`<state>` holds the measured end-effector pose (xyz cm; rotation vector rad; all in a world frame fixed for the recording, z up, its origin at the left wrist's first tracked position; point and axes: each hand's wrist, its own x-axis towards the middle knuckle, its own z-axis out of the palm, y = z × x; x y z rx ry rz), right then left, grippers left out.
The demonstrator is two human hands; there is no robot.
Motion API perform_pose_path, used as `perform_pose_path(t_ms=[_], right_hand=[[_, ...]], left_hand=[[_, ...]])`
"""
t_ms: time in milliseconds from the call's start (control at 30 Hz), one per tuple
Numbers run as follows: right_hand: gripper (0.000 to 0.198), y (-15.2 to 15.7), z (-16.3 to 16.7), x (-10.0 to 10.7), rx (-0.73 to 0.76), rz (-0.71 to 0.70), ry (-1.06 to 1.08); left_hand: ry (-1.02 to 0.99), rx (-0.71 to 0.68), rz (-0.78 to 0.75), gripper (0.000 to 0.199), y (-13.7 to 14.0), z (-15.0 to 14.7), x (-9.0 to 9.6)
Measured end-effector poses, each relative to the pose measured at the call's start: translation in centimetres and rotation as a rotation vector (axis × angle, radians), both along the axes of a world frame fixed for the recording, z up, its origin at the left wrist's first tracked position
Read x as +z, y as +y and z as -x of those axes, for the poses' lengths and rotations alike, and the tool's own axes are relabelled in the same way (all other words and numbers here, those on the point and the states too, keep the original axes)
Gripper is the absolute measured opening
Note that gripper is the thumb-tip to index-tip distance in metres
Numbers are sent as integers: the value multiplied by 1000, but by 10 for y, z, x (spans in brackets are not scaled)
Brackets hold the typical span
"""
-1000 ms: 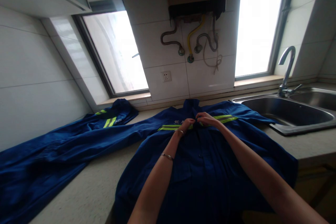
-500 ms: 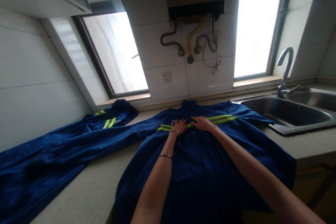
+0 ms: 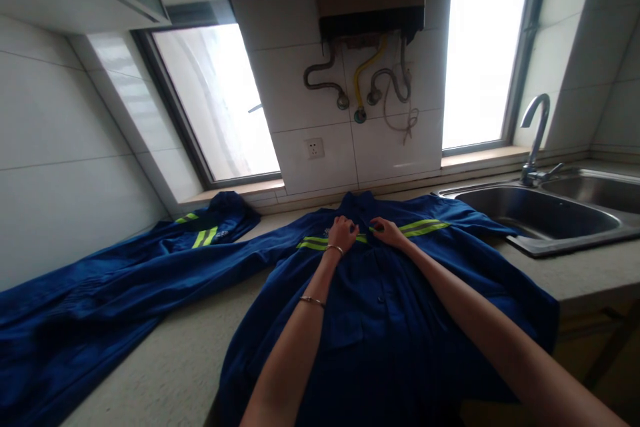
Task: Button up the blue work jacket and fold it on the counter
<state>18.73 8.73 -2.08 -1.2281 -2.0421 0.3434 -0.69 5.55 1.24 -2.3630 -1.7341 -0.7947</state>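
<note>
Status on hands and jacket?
Left hand, right hand at jacket chest; grip unclear. Jacket spread on counter. Forearms partly cover it.

A blue jacket with yellow-green chest stripes lies front-up, sleeves spread, across the pale counter.

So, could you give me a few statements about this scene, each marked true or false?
1. The left hand and right hand are at the chest of a blue jacket. True.
2. The two hands are clasped together. False: there is a gap between them.
3. The right arm wears jewellery. False: the two bangles are on the left arm.
4. A tap stands at the sink. True.
5. The jacket is plain blue all over. False: a yellow-green stripe crosses its chest.
</note>
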Motion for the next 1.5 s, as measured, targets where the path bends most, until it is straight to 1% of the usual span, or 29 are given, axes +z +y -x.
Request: perform_pose_path(t_ms=[67, 167, 233, 300, 333, 433, 533, 633, 700, 733, 833, 967, 1133, 1267, 1333, 1400, 1433, 1500], right_hand=[[37, -3, 1, 2, -18, -34, -7], [26, -14, 4, 7, -89, -83, -21], [22, -24, 6, 13, -152, -108, -68], [22, -34, 8, 23, -188, -103, -135], [22, -39, 8, 28, -190, -89, -168], [17, -56, 7, 49, -147, -42, -231], [15, -86, 6, 65, -121, -21, -323], [19, -129, 7, 64, -118, -4, -466], [22, -153, 9, 57, -128, -2, -527], [23, -163, 10, 53, -139, -6, -542], [24, -176, 13, 46, -170, -10, -566], [24, -176, 19, 50, -190, 10, -585], [21, -169, 24, 60, -186, 122, -597], [21, -154, 15, 62, -170, 140, -570], [19, -144, 6, 61, -121, 125, -493], [19, -134, -2, 56, -41, 124, -325], [19, -130, -5, 53, -2, 152, -219], [21, -122, -9, 46, 65, 268, -16]], left_hand=[[18, -41, -36, 27, -16, -18, -2], [33, -98, 78, 18, -40, -39, -13], [24, -85, 146, 19, -52, -43, -19], [2, -64, 165, 21, -60, -40, -19], [-9, -83, 172, 20, -63, -36, -17], [-73, -250, 252, 23, -67, -21, -8], [-180, -399, 393, 30, -69, -4, -2], [-223, -541, 457, 30, -70, 7, -1], [-187, -609, 423, 25, -71, 9, -1], [-157, -621, 390, 23, -72, 8, -2], [-66, -597, 304, 18, -75, 2, -3], [-8, -528, 238, 15, -82, -5, -5], [36, -446, 242, 17, -90, -9, -5], [126, -412, 246, 19, -93, -12, -4], [224, -382, 238, 21, -96, -14, -2], [308, -315, 219, 24, -100, -17, 2], [330, -278, 205, 25, -102, -19, 4], [322, -222, 172, 25, -104, -24, 10]])
